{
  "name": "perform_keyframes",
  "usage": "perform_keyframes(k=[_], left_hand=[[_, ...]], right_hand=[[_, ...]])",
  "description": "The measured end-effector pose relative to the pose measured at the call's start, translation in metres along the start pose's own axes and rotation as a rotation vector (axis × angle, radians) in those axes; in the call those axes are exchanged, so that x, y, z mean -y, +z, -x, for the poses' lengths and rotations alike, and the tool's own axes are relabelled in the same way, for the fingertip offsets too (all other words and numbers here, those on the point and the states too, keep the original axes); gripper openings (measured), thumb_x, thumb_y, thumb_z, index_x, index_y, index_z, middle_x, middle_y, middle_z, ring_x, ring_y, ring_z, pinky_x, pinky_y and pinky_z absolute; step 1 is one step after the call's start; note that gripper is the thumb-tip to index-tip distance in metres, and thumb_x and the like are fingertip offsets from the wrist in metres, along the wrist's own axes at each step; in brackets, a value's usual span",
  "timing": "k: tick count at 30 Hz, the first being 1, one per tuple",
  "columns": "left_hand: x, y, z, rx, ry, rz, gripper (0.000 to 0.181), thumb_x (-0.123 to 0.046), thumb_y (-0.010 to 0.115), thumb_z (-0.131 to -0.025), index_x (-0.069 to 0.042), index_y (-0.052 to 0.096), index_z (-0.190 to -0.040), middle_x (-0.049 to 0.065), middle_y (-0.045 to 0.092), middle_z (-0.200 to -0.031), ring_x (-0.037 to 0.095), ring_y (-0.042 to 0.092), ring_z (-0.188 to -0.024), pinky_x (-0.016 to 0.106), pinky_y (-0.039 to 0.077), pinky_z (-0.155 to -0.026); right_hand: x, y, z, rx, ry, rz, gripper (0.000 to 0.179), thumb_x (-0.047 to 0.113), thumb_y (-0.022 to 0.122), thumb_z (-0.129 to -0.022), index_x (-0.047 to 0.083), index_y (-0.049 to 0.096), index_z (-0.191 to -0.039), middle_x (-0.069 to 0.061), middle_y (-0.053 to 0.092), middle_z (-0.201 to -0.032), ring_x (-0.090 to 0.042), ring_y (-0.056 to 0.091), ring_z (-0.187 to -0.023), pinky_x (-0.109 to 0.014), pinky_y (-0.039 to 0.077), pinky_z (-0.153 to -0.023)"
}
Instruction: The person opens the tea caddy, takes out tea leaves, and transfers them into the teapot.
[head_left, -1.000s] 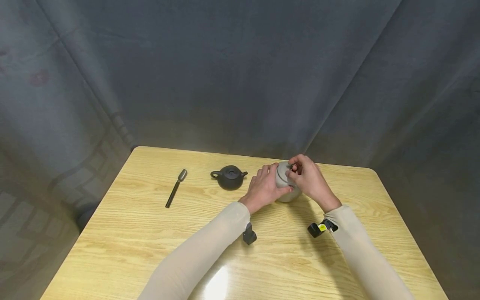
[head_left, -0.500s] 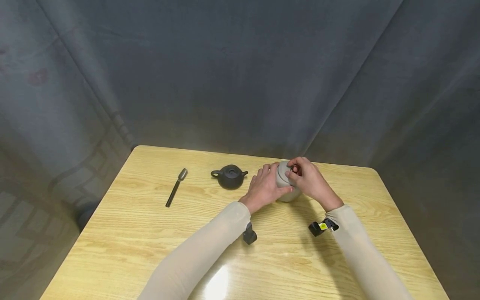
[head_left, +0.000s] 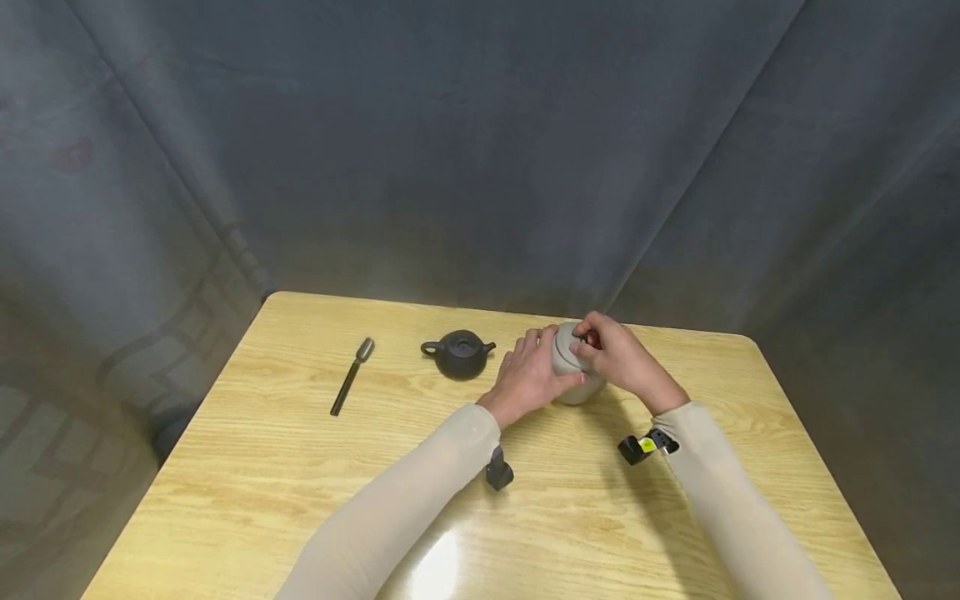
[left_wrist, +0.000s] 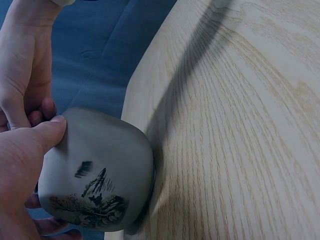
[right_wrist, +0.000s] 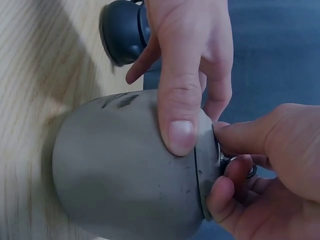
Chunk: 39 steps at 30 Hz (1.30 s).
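A squat grey ceramic jar (right_wrist: 120,165) stands upright at the table's far side, with a dark landscape painted on its wall, seen in the left wrist view. My left hand (head_left: 531,375) grips the jar around its upper body, the thumb pressing near the rim. On top sits a grey lid (head_left: 570,334), which looks seated, with only a thin dark seam below it in the right wrist view. My right hand (head_left: 622,357) pinches the top of the lid around a small dark metal ring (right_wrist: 253,171). The fingers partly hide this ring.
A small black teapot (head_left: 461,357) stands left of the jar, its spout towards my left hand. Farther left lies a tea scoop (head_left: 348,379) with a dark handle and metal head. The wooden table (head_left: 300,500) ends at a grey curtain (head_left: 450,167) behind.
The right hand and wrist have shifted very slightly at the lid. The left hand keeps its grip and the jar stays in place.
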<state>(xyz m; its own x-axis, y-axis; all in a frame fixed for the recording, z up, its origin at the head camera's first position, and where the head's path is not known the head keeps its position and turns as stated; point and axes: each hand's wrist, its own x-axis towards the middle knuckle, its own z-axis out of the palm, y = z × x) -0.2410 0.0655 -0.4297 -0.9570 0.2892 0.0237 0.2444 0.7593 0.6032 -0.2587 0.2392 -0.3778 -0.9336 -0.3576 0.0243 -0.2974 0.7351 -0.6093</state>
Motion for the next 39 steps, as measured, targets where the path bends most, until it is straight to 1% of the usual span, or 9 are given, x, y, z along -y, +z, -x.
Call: perform_keyframes(k=[5,14,17,20,24,27,30,34,39], left_hand=[[0.001,-0.003,0.0,-0.013,0.001,-0.003,0.092,-0.063,0.073,-0.095,-0.017,0.033,-0.164,0.008,0.05,-0.157,0.026,0.054,-0.135,0.048,0.05,-0.108],[-0.001,-0.005,-0.001,-0.008,-0.006,-0.02,0.092,-0.064,0.072,-0.095,-0.017,0.033,-0.165,0.008,0.05,-0.156,0.026,0.053,-0.137,0.047,0.049,-0.11],[0.0,-0.003,0.0,-0.01,-0.003,-0.037,0.093,-0.065,0.071,-0.095,-0.017,0.032,-0.165,0.008,0.051,-0.156,0.026,0.053,-0.137,0.048,0.048,-0.111],[0.002,-0.002,0.0,-0.017,-0.002,-0.042,0.095,-0.068,0.069,-0.095,-0.018,0.031,-0.166,0.008,0.051,-0.155,0.026,0.054,-0.136,0.048,0.048,-0.112],[0.007,0.0,0.0,-0.022,0.0,0.005,0.096,-0.067,0.07,-0.095,-0.019,0.029,-0.167,0.01,0.05,-0.155,0.027,0.054,-0.137,0.05,0.048,-0.112],[0.01,0.001,0.001,-0.017,0.0,0.052,0.094,-0.064,0.071,-0.096,-0.021,0.029,-0.168,0.01,0.048,-0.158,0.027,0.053,-0.139,0.049,0.049,-0.113],[0.012,0.001,0.003,-0.009,0.007,0.075,0.091,-0.061,0.071,-0.097,-0.021,0.03,-0.168,0.009,0.046,-0.16,0.027,0.051,-0.142,0.049,0.048,-0.116],[0.015,-0.003,0.006,-0.006,0.039,0.058,0.089,-0.06,0.07,-0.099,-0.019,0.032,-0.167,0.009,0.045,-0.161,0.027,0.05,-0.144,0.048,0.047,-0.117],[0.019,-0.011,0.013,-0.019,0.076,0.025,0.088,-0.061,0.07,-0.098,-0.019,0.033,-0.167,0.008,0.042,-0.163,0.027,0.048,-0.147,0.05,0.047,-0.119]], right_hand=[[0.002,-0.001,-0.003,0.027,0.001,0.001,0.015,0.007,0.062,-0.107,-0.004,0.061,-0.117,-0.008,0.053,-0.087,-0.02,0.048,-0.077,-0.028,0.04,-0.064],[0.004,-0.006,-0.002,0.028,0.017,-0.025,0.023,0.009,0.066,-0.105,-0.002,0.064,-0.124,-0.009,0.057,-0.093,-0.02,0.051,-0.082,-0.028,0.043,-0.069],[0.002,-0.006,0.003,0.001,0.031,-0.06,0.028,0.012,0.067,-0.105,-0.001,0.063,-0.13,-0.01,0.06,-0.099,-0.022,0.055,-0.086,-0.026,0.046,-0.071],[0.0,-0.006,0.007,-0.041,0.043,-0.069,0.032,0.016,0.066,-0.106,0.001,0.061,-0.134,-0.013,0.065,-0.107,-0.024,0.06,-0.091,-0.027,0.05,-0.073],[-0.002,-0.005,0.012,-0.092,0.038,-0.043,0.035,0.017,0.066,-0.106,0.001,0.061,-0.136,-0.017,0.067,-0.117,-0.029,0.063,-0.097,-0.031,0.053,-0.073],[-0.005,-0.006,0.015,-0.114,0.028,-0.032,0.035,0.018,0.067,-0.106,0.0,0.061,-0.136,-0.02,0.065,-0.122,-0.033,0.063,-0.1,-0.033,0.053,-0.073],[-0.006,-0.007,0.018,-0.13,0.027,-0.024,0.036,0.019,0.066,-0.106,0.0,0.061,-0.136,-0.021,0.064,-0.125,-0.036,0.064,-0.103,-0.034,0.053,-0.073],[-0.007,-0.009,0.023,-0.146,0.027,-0.022,0.036,0.02,0.064,-0.107,0.0,0.061,-0.137,-0.022,0.062,-0.129,-0.038,0.065,-0.107,-0.034,0.054,-0.075],[-0.004,-0.012,0.025,-0.162,0.005,-0.027,0.035,0.02,0.063,-0.108,0.001,0.061,-0.136,-0.023,0.062,-0.13,-0.039,0.065,-0.107,-0.035,0.055,-0.075]])
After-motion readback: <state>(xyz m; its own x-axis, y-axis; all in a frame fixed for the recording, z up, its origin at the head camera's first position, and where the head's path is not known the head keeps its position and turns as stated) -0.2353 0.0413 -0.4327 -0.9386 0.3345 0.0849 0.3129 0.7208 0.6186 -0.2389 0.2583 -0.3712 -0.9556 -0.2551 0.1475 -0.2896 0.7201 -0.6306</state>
